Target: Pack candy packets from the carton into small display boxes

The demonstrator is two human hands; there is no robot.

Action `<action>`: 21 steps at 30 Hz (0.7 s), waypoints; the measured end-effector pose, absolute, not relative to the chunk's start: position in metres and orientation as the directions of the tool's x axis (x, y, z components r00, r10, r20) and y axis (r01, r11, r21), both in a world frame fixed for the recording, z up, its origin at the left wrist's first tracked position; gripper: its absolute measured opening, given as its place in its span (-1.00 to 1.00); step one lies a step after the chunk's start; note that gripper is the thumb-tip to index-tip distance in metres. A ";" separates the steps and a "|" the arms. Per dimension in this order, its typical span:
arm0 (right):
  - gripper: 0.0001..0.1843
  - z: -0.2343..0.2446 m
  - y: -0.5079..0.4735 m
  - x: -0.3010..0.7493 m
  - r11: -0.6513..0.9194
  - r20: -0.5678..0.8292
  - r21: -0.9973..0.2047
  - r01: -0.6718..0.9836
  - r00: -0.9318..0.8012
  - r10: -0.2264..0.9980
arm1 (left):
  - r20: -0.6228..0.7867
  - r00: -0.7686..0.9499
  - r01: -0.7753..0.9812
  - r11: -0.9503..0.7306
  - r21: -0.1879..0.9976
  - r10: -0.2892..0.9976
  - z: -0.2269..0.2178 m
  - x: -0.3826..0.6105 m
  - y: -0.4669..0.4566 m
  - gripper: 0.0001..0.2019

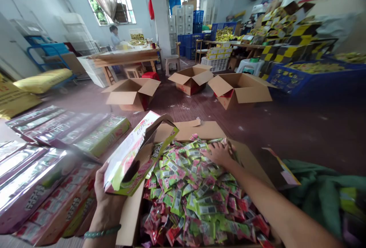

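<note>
A long printed display box (128, 164), white, pink and green with its lid up, is gripped at its lower end by my left hand (107, 187). It is tilted over the left edge of a large open carton (130, 217). Heaped in that carton are small wrapped candies (194, 191) in green, pink and red packets. My right hand (221, 152) rests on the far right part of the heap with its fingers curled down. Whether any packets are in those fingers is hidden.
Filled display boxes (51, 191) stand in rows at my left. Beyond the carton, three open cartons (190, 80) sit on the floor. Green cloth (317, 191) lies at the right, and a blue crate (311, 82) stands farther off. Someone in blue (114, 36) is at a wooden table (126, 57).
</note>
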State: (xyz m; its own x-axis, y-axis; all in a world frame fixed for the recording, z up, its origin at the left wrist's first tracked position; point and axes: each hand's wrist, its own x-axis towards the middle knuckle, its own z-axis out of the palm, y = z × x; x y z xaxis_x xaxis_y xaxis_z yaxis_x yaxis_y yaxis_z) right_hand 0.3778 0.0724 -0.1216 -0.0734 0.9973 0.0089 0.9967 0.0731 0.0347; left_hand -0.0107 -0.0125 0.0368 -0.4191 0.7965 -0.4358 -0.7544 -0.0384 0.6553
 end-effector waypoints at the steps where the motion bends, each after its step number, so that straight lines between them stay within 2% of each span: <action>1: -0.42 -0.115 0.071 0.381 0.119 0.027 0.000 0.993 -0.119 0.992 | -0.426 -0.419 -0.753 -0.043 0.657 0.802 0.037 -0.011 -0.013 -0.52; 3: -0.41 -0.103 0.066 0.394 0.208 0.129 -0.079 0.975 -0.197 0.972 | -0.410 -0.429 -0.739 -0.052 0.672 0.805 0.038 -0.014 -0.015 -0.54; 4: -0.40 -0.098 0.061 0.404 0.207 0.204 -0.118 0.971 -0.180 0.962 | -0.402 -0.436 -0.730 -0.056 0.681 0.805 0.038 -0.015 -0.016 -0.55; 6: -0.33 -0.096 0.050 0.422 0.086 0.315 -0.198 0.976 -0.020 0.949 | -0.395 -0.447 -0.723 -0.064 0.688 0.803 0.039 -0.017 -0.017 -0.56; 7: -0.29 -0.100 0.043 0.428 0.008 0.328 -0.230 0.973 0.069 0.942 | -0.396 -0.447 -0.726 -0.067 0.684 0.803 0.039 -0.018 -0.018 -0.56; 9: -0.21 -0.116 0.031 0.430 -0.054 0.253 -0.230 0.972 0.113 0.961 | -0.403 -0.437 -0.735 -0.061 0.675 0.804 0.039 -0.018 -0.019 -0.56; 13: -0.18 -0.158 0.015 0.398 0.054 -0.015 -0.048 0.997 -0.055 0.998 | -0.405 -0.441 -0.725 -0.051 0.687 0.801 0.037 -0.016 -0.019 -0.58; 16: -0.27 -0.173 0.018 0.381 0.044 -0.050 0.048 0.998 -0.042 0.998 | -0.399 -0.457 -0.708 -0.053 0.705 0.795 0.037 -0.014 -0.018 -0.59; 18: -0.31 -0.173 0.023 0.381 0.041 -0.057 0.060 0.997 -0.038 0.998 | -0.393 -0.474 -0.696 -0.062 0.715 0.788 0.039 -0.014 -0.017 -0.58; 21: -0.30 -0.163 0.029 0.393 0.042 -0.149 0.012 0.999 -0.039 0.988 | -0.406 -0.456 -0.726 -0.066 0.685 0.792 0.043 -0.014 -0.016 -0.55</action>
State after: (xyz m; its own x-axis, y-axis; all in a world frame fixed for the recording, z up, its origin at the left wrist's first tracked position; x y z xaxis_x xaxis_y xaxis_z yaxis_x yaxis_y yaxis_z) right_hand 0.3932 0.0291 -0.1627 -0.0395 0.9880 -0.1491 0.9991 0.0418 0.0124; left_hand -0.0139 -0.0159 0.0431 -0.4556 0.7920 -0.4064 -0.7255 -0.0659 0.6850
